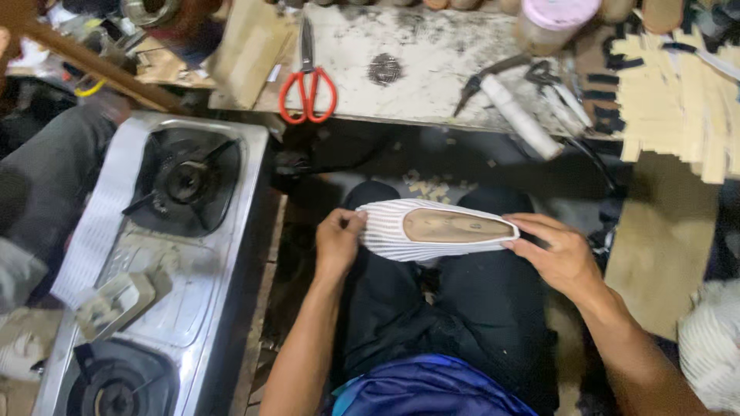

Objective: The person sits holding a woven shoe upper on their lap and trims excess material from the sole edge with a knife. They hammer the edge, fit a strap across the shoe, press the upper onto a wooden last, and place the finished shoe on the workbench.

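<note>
A white ribbed shoe upper on a last [432, 229], its tan sole side facing up, lies sideways over my knees. My left hand [337, 240] pinches its left end with fingers and thumb. At the right end, my right hand [556, 250] grips the tip, fingers curled around the edge. I sit in black trousers with a blue cloth at my lap.
A two-burner steel gas stove [154, 254] stands at my left with a white ribbed strip [100, 212] along it. On the workbench [432, 69] ahead lie red-handled scissors [307, 85], pliers [482, 81], a white roll [523, 117], a pink-lidded jar [553, 21] and tan strips [678, 100].
</note>
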`<state>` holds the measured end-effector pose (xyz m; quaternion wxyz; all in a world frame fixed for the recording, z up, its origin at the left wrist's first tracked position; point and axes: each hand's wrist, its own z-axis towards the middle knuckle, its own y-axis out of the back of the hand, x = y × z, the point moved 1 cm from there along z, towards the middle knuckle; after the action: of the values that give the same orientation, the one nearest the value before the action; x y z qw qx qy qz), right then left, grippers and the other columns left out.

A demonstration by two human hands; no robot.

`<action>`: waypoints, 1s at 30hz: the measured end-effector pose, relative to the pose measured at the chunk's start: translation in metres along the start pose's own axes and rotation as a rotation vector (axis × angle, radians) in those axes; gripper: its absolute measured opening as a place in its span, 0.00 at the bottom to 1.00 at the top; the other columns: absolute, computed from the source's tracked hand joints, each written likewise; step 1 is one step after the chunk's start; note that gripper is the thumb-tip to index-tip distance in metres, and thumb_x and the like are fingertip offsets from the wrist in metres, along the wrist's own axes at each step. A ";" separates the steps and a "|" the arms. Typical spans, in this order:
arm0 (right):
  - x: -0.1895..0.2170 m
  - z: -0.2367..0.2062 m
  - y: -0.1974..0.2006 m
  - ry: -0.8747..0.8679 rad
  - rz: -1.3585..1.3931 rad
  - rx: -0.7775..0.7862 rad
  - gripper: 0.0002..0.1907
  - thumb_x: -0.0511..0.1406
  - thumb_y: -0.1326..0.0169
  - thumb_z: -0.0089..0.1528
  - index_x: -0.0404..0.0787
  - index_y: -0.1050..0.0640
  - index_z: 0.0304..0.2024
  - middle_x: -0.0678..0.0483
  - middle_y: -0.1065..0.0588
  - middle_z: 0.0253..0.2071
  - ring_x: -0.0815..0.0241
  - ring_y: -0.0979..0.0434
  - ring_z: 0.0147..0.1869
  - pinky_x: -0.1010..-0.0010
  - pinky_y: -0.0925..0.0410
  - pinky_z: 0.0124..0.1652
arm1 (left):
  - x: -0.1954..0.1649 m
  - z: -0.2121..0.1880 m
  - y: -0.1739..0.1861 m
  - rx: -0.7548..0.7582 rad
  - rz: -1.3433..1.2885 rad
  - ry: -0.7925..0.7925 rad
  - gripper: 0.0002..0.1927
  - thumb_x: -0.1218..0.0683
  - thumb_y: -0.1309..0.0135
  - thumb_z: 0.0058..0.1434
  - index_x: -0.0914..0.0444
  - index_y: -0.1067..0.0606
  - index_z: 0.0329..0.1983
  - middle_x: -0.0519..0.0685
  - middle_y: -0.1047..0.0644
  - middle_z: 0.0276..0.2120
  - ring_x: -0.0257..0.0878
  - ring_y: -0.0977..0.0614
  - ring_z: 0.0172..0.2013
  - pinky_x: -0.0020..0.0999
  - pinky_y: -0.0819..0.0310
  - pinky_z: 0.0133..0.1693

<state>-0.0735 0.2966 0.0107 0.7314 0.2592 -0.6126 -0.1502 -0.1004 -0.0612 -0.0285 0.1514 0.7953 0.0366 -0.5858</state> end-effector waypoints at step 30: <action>0.087 -0.075 0.028 0.326 0.585 0.289 0.56 0.38 0.24 0.53 0.54 0.44 0.76 0.37 0.38 0.72 0.41 0.33 0.74 0.49 0.30 0.63 | 0.043 -0.045 0.007 0.327 -0.891 0.372 0.02 0.60 0.47 0.68 0.63 0.24 0.39 0.52 0.19 0.35 0.40 0.16 0.34 0.35 0.19 0.36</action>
<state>0.0143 0.2872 0.0895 0.7873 0.1942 -0.5512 0.1967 -0.0436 -0.0599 -0.0559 -0.2487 0.8066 0.3065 -0.4401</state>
